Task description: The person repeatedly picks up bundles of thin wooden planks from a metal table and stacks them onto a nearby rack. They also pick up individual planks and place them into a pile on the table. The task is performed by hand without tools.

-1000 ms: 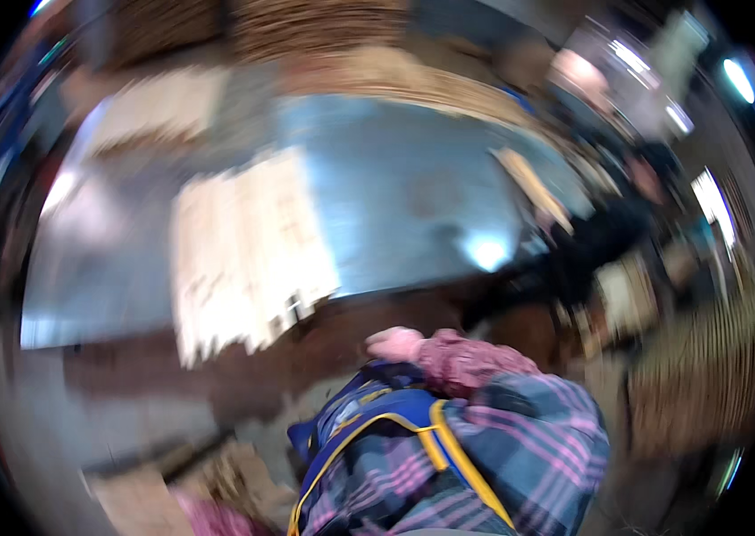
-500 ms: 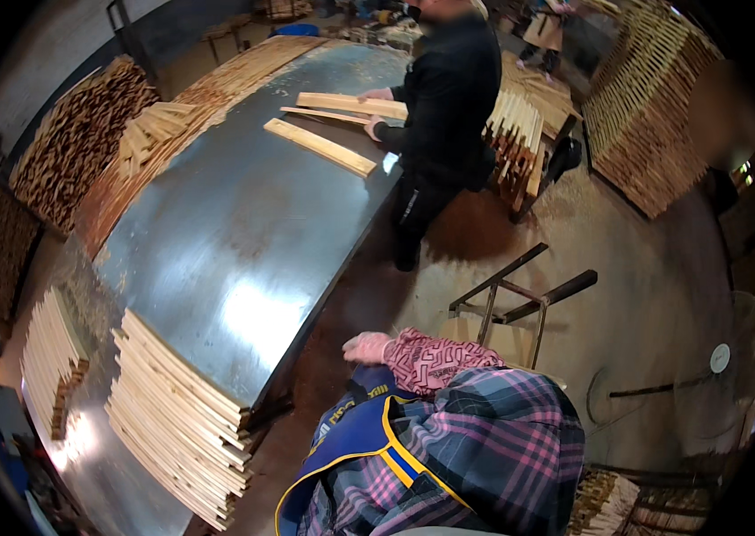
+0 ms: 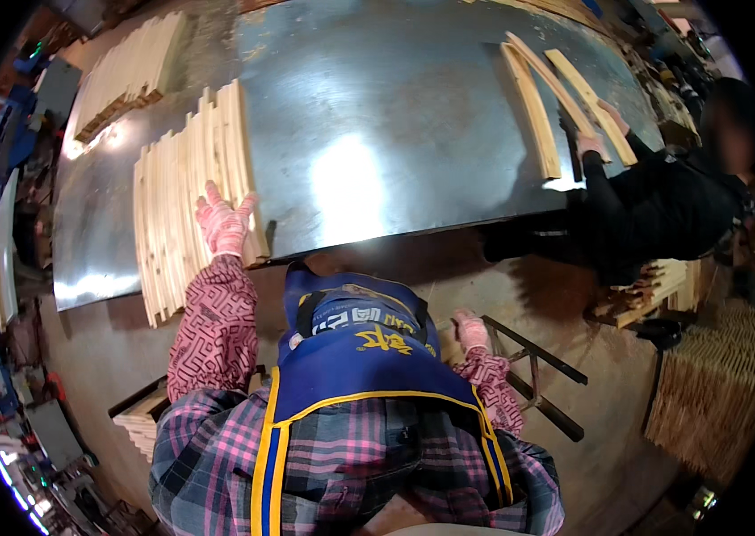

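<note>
My left hand (image 3: 224,219), in a pink-and-white knit glove, is over the right part of a row of pale wooden strips (image 3: 167,205). Its fingers are spread, and it seems to rest on the strips' upper faces. The strips lie side by side on the metal-topped table (image 3: 422,125), their near ends sticking out past its front edge. Beside my blue apron, low on the right, hangs my right hand (image 3: 471,330), also gloved. No object shows in it and its fingers look loosely extended, away from the table.
A second row of strips (image 3: 132,71) lies farther back on the left. At the table's right end a person in black (image 3: 672,210) handles a long board (image 3: 565,89), with boards (image 3: 529,112) on either side. A dark metal frame (image 3: 538,375) stands on the floor near my right hand.
My view has swung left toward the strips. My left arm, out of view before, now reaches over them. My right hand still hangs at my side; the other person still handles boards.
</note>
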Action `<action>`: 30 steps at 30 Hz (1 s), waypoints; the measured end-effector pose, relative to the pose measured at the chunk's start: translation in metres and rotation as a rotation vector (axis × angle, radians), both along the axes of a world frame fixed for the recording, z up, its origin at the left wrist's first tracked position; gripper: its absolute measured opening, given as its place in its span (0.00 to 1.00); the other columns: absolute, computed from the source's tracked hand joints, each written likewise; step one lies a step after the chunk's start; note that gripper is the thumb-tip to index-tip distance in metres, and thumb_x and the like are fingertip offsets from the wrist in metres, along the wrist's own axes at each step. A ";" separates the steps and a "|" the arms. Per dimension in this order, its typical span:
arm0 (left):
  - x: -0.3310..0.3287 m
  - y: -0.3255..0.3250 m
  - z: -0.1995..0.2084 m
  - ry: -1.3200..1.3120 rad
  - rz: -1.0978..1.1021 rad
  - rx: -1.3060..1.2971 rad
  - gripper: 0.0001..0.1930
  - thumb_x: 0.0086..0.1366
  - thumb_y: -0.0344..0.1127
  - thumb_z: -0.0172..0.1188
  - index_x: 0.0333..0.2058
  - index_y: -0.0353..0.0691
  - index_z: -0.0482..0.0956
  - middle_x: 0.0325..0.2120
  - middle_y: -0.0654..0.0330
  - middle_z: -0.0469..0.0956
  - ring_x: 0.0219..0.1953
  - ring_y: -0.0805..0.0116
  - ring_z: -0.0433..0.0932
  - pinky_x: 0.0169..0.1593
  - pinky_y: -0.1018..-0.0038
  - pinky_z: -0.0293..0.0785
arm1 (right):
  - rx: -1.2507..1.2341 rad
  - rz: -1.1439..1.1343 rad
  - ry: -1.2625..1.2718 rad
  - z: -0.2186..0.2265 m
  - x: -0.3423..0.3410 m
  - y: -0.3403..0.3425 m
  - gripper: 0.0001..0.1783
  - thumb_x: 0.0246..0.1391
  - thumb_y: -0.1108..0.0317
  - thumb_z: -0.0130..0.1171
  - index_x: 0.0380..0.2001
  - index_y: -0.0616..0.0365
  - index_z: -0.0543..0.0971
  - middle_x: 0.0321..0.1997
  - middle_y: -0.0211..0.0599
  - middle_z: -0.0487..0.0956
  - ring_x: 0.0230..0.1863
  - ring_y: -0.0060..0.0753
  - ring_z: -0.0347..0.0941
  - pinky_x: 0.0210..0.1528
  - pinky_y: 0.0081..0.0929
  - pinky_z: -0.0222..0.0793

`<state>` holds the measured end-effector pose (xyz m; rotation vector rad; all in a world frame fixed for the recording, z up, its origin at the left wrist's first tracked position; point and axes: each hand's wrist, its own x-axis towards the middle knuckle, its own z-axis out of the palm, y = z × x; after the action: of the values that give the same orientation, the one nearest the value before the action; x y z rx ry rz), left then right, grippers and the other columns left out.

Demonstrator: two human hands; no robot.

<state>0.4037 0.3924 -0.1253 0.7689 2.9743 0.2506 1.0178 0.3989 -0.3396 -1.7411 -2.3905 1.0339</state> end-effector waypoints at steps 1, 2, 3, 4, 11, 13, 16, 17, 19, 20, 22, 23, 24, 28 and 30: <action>-0.001 0.001 -0.013 -0.026 -0.002 -0.061 0.56 0.52 0.65 0.68 0.71 0.42 0.53 0.64 0.35 0.62 0.64 0.38 0.64 0.65 0.53 0.62 | 0.109 0.102 -0.089 0.008 0.002 -0.004 0.15 0.63 0.57 0.51 0.42 0.53 0.82 0.35 0.43 0.82 0.34 0.39 0.80 0.40 0.36 0.74; -0.008 0.002 -0.016 -0.023 -0.017 -0.136 0.56 0.50 0.66 0.69 0.71 0.44 0.53 0.64 0.35 0.62 0.64 0.38 0.64 0.65 0.52 0.63 | 0.201 0.194 -0.152 0.014 -0.015 -0.016 0.15 0.64 0.58 0.51 0.44 0.53 0.82 0.39 0.45 0.83 0.38 0.40 0.81 0.43 0.36 0.75; -0.002 0.002 -0.004 -0.060 0.022 -0.174 0.56 0.48 0.67 0.70 0.69 0.44 0.57 0.60 0.36 0.66 0.60 0.40 0.68 0.61 0.49 0.66 | 0.102 0.177 -0.157 0.034 -0.035 -0.020 0.16 0.64 0.59 0.50 0.47 0.52 0.81 0.46 0.46 0.82 0.46 0.42 0.80 0.49 0.36 0.73; -0.007 -0.011 -0.016 -0.016 0.052 -0.210 0.55 0.48 0.66 0.71 0.68 0.44 0.58 0.58 0.37 0.67 0.59 0.40 0.69 0.60 0.48 0.67 | 0.004 0.176 -0.151 0.052 -0.052 -0.018 0.17 0.65 0.60 0.50 0.51 0.52 0.80 0.53 0.47 0.81 0.53 0.45 0.78 0.56 0.37 0.72; 0.039 -0.007 -0.002 -0.049 0.152 -0.270 0.51 0.53 0.55 0.71 0.70 0.43 0.54 0.62 0.37 0.61 0.65 0.41 0.61 0.66 0.47 0.55 | -0.270 0.069 -0.198 0.105 -0.087 0.016 0.21 0.67 0.58 0.46 0.56 0.53 0.78 0.62 0.43 0.75 0.57 0.53 0.74 0.60 0.38 0.69; 0.047 -0.015 0.006 -0.080 0.167 -0.304 0.52 0.54 0.55 0.69 0.71 0.44 0.51 0.66 0.37 0.56 0.69 0.42 0.55 0.70 0.48 0.49 | -0.252 0.190 -0.309 0.118 -0.096 0.029 0.21 0.67 0.57 0.46 0.56 0.53 0.78 0.62 0.43 0.76 0.56 0.53 0.74 0.60 0.38 0.69; 0.055 -0.014 0.011 -0.101 0.179 -0.341 0.53 0.55 0.56 0.68 0.72 0.45 0.48 0.69 0.37 0.51 0.71 0.42 0.50 0.72 0.49 0.44 | -0.071 0.040 -0.096 0.082 -0.093 0.041 0.24 0.65 0.54 0.49 0.59 0.52 0.76 0.60 0.43 0.77 0.57 0.52 0.74 0.61 0.37 0.68; 0.053 -0.019 0.006 -0.081 0.185 -0.345 0.53 0.55 0.56 0.68 0.72 0.46 0.47 0.70 0.37 0.50 0.72 0.42 0.49 0.72 0.50 0.43 | -0.072 -0.091 0.032 0.095 -0.107 0.052 0.26 0.63 0.53 0.52 0.60 0.53 0.75 0.60 0.45 0.77 0.58 0.51 0.74 0.61 0.36 0.68; 0.051 -0.024 0.002 -0.062 0.179 -0.352 0.53 0.55 0.56 0.68 0.73 0.46 0.47 0.70 0.37 0.50 0.72 0.41 0.49 0.73 0.50 0.43 | -0.116 -0.416 0.260 0.118 -0.132 0.081 0.29 0.58 0.53 0.58 0.60 0.54 0.75 0.60 0.47 0.77 0.59 0.53 0.73 0.60 0.38 0.69; 0.052 -0.023 0.002 -0.055 0.170 -0.352 0.53 0.55 0.56 0.68 0.73 0.46 0.47 0.70 0.37 0.50 0.72 0.41 0.48 0.73 0.50 0.42 | -0.158 -0.610 0.361 0.122 -0.140 0.094 0.29 0.54 0.54 0.61 0.58 0.54 0.75 0.60 0.47 0.76 0.60 0.55 0.72 0.58 0.41 0.70; 0.051 -0.025 0.003 -0.084 0.192 -0.359 0.54 0.55 0.56 0.68 0.73 0.47 0.46 0.70 0.36 0.49 0.72 0.41 0.47 0.73 0.49 0.43 | -0.005 -0.607 0.190 0.121 -0.138 0.124 0.37 0.53 0.51 0.63 0.64 0.58 0.70 0.59 0.50 0.76 0.59 0.57 0.72 0.60 0.40 0.68; 0.052 -0.030 -0.001 -0.083 0.198 -0.358 0.54 0.55 0.57 0.68 0.73 0.47 0.46 0.70 0.36 0.48 0.72 0.40 0.47 0.73 0.49 0.43 | 0.026 -0.600 0.170 0.122 -0.137 0.143 0.42 0.52 0.50 0.64 0.66 0.58 0.66 0.59 0.53 0.75 0.59 0.58 0.71 0.60 0.41 0.67; 0.050 -0.037 -0.003 -0.079 0.213 -0.357 0.54 0.55 0.57 0.68 0.73 0.46 0.46 0.70 0.35 0.48 0.72 0.40 0.47 0.73 0.48 0.43 | 0.054 -0.588 0.152 0.125 -0.136 0.163 0.46 0.51 0.48 0.64 0.68 0.59 0.62 0.59 0.57 0.74 0.59 0.59 0.71 0.61 0.41 0.67; 0.045 -0.056 -0.012 -0.081 0.189 -0.326 0.54 0.57 0.57 0.67 0.73 0.46 0.45 0.70 0.34 0.48 0.72 0.37 0.48 0.72 0.47 0.44 | 0.243 -0.422 -0.187 0.134 -0.141 0.242 0.63 0.45 0.40 0.69 0.74 0.57 0.47 0.72 0.55 0.59 0.69 0.55 0.60 0.68 0.43 0.61; 0.037 -0.075 -0.013 -0.073 0.154 -0.307 0.53 0.58 0.57 0.67 0.73 0.45 0.46 0.69 0.33 0.49 0.71 0.36 0.49 0.72 0.46 0.45 | 0.232 -0.329 -0.253 0.147 -0.156 0.269 0.64 0.45 0.39 0.68 0.74 0.56 0.46 0.74 0.53 0.56 0.72 0.53 0.57 0.70 0.42 0.59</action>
<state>0.4411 0.3173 -0.1379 0.4864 2.9042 -0.1657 0.8619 0.6682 -0.1922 -2.1795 -2.1311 0.5018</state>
